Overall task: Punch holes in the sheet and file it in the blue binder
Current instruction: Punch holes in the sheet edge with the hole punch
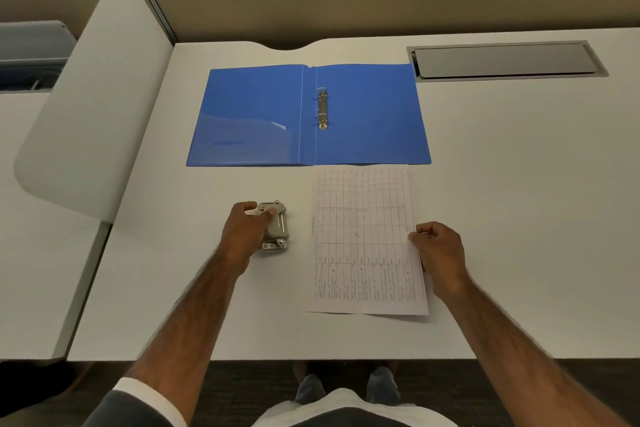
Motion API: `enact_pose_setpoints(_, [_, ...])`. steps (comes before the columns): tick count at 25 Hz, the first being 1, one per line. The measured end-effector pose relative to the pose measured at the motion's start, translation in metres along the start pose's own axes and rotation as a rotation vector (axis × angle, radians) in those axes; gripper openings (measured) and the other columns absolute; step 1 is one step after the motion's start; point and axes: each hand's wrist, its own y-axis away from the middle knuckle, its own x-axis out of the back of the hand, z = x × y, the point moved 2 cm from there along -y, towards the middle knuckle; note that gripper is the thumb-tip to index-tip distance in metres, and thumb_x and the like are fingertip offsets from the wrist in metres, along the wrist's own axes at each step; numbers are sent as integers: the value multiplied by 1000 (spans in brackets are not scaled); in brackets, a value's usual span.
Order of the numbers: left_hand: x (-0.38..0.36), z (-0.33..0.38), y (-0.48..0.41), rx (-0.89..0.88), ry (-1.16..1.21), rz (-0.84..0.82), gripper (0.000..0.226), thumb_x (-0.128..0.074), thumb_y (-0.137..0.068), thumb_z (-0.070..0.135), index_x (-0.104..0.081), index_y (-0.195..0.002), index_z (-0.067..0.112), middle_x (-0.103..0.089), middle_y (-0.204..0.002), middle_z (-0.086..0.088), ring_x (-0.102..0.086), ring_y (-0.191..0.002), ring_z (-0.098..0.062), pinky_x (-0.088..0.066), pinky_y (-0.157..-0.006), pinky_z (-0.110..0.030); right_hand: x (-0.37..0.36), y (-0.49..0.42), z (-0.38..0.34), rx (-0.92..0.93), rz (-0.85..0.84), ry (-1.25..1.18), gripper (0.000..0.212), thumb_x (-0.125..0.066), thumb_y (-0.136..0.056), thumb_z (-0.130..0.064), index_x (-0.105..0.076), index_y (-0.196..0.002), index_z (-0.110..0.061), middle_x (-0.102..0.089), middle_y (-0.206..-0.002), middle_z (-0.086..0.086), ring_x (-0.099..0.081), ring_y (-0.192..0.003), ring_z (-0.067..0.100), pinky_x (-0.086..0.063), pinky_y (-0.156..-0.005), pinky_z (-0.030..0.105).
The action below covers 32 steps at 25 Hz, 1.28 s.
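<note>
Left grip (247,230) curls its fingers and thumb round a small grey metal hole punch (278,230) that sits on the plain white table (519,184), the fingers wrapped over the punch's far end and left side while its near end with the metal base shows free. Right grip (440,250) has its fingers curled in and pinches the right edge of a white printed sheet of paper ruled with a grid of thin lines (363,243), about midway along that edge. This sheet lies flat on the table, long side running away from the person, just to the right of the punch and apart from it. Its far edge lies just beside the near edge of a thin blue plastic ring binder (249,104), which lies spread open and flat further back, with a two-ring metal clasp (322,108) closed on the inside of its right cover beside the spine. A grey metal cable hatch (505,61) is set into the table behind and to the right of the binder, and a white rounded partition panel (93,97) stands along the left side
</note>
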Motion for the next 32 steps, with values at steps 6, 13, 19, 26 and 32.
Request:
enact_pose_setpoints(6, [-17, -3, 7, 10, 67, -121, 36, -68, -91, 29, -62, -124, 16, -68, -118, -11, -68, -104, -32, -56, -90, -54, 4, 8, -1, -94, -121, -282, 7, -65, -88, -10, -69, -86, -15, -76, -91, 8, -74, -77, 23, -55, -59, 30])
enact_pose_setpoints(13, [-24, -1, 9, 33, 136, -160, 35, -64, -95, 24, -60, -128, 15, -68, -118, -12, -67, -105, -34, -57, -89, -50, 10, 4, 2, -207, -262, -514, 5, -66, -90, -10, -66, -95, -10, -76, -101, 12, -74, -84, 28, -58, -65, 38])
enact_pose_setpoints(19, [-33, -5, 8, 1, 42, -94, 42, -66, -92, 32, -58, -130, 16, -66, -121, -8, -67, -104, -28, -57, -91, -47, 5, 5, 6, -221, -287, -550, 5, -61, -93, -8, -66, -94, -8, -76, -102, 13, -74, -84, 27, -59, -66, 37])
enact_pose_setpoints(26, [-34, -1, 6, -129, -241, 126, 33, -70, -87, 43, -63, -100, 14, -64, -89, 5, -57, -71, -7, -39, -54, -18, -3, 3, -3, -105, -98, -171, 18, -70, -87, -19, -63, -98, -7, -73, -98, 11, -73, -86, 29, -61, -76, 47])
enact_pose_setpoints(32, [-35, 1, 9, -206, -388, 191, 27, -67, -90, 38, -60, -83, 13, -60, -75, 4, -53, -59, -8, -35, -51, -16, -12, 1, -11, 23, -59, 90, 4, -66, -88, -16, -62, -86, -14, -70, -90, 0, -70, -82, 21, -60, -74, 38])
